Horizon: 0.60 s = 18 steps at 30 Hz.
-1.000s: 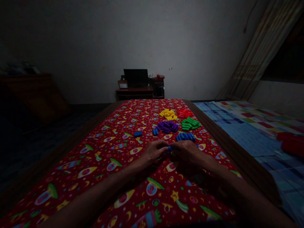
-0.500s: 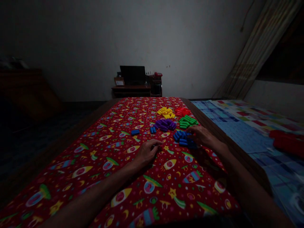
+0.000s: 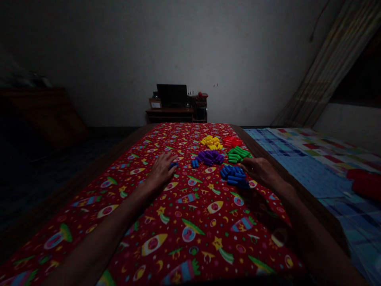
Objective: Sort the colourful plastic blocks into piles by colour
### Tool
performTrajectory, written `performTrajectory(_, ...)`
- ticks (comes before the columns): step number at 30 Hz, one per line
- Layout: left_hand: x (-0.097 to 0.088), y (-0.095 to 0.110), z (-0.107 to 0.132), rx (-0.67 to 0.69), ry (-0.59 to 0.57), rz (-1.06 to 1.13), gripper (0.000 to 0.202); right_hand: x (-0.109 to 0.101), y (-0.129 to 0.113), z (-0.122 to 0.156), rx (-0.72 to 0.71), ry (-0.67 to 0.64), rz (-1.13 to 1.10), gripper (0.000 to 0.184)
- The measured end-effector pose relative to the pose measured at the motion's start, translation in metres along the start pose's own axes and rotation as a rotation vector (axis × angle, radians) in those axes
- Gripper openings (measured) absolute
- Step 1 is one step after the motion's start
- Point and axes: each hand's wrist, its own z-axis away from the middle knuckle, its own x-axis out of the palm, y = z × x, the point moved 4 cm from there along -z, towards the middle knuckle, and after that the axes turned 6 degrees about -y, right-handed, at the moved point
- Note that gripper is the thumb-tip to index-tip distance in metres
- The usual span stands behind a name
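On a red rocket-print cloth (image 3: 184, 222), short plastic tubes lie sorted by colour: a blue pile (image 3: 233, 175), a purple pile (image 3: 210, 157), a green pile (image 3: 238, 155), a yellow pile (image 3: 211, 143) and a red pile (image 3: 232, 141). My left hand (image 3: 160, 171) lies stretched forward with its fingertips on a lone blue tube (image 3: 174, 164). My right hand (image 3: 260, 170) rests on the cloth just right of the blue pile, fingers loosely apart and holding nothing. Two more blue tubes (image 3: 195, 163) lie beside the purple pile.
The cloth covers a wooden table whose edge (image 3: 268, 159) runs along the right. A bed with a checkered sheet (image 3: 312, 167) and a red object (image 3: 364, 184) lies to the right. A small desk with a laptop (image 3: 175, 105) stands against the far wall.
The hands were together over a blue tube and have parted. The right hand went to the blue pile and drew back a little; the left hand reached forward-left to the lone blue tube.
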Motion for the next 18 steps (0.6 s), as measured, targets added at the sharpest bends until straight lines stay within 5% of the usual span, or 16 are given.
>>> performTrajectory(4, 0.012, -0.018, 0.002, -0.072, -0.064, 0.152, 0.030, 0.012, -0.022, -0.003, -0.033, 0.010, 0.025, 0.032)
performTrajectory(9, 0.023, 0.049, 0.010, -0.116, -0.183, 0.642, 0.039, 0.036, -0.054, -0.001, -0.232, 0.095, -0.124, 0.024)
performTrajectory(13, 0.044, 0.104, 0.022, -0.129, -0.350, 1.093, 0.052, 0.047, -0.084, 0.007, -0.508, 0.107, -0.171, 0.037)
performTrajectory(18, 0.058, 0.111, 0.031, -0.284, -0.342, 1.189, 0.045, 0.047, -0.098, 0.012, -0.552, -0.001, -0.124, 0.031)
